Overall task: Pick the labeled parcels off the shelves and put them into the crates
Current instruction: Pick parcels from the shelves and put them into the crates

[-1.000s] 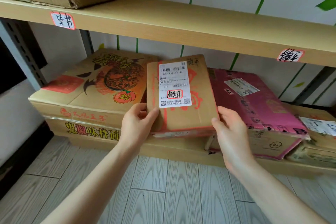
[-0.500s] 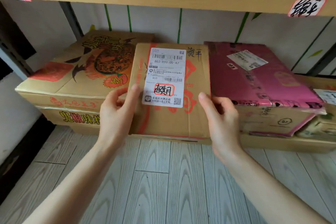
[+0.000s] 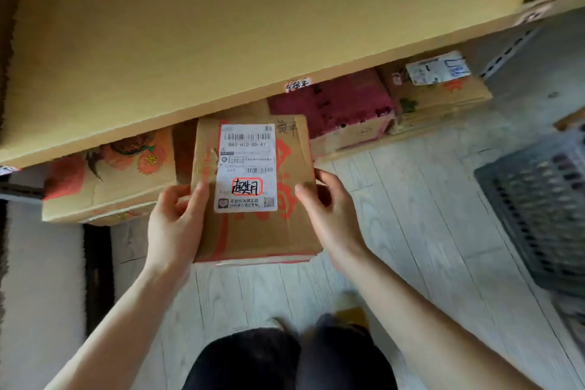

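Observation:
A flat brown cardboard parcel (image 3: 256, 231) with red print and a white shipping label (image 3: 247, 168) is held in the air in front of the low shelf, above the pale wood floor. My left hand (image 3: 174, 225) grips its left edge, thumb on top. My right hand (image 3: 332, 218) grips the right edge, thumb on top too. A dark grey slatted crate (image 3: 538, 209) sits on the floor at the right, blurred.
The tan shelf board (image 3: 190, 57) overhangs above. Under it stand a printed carton (image 3: 107, 187) on the left, a magenta box (image 3: 335, 104) and a labelled carton (image 3: 440, 89) on the right. My knees and shoes show at the bottom.
The parcel has come off the shelf toward me, held in both hands. My view has tilted downward and the crate has come into sight at the right.

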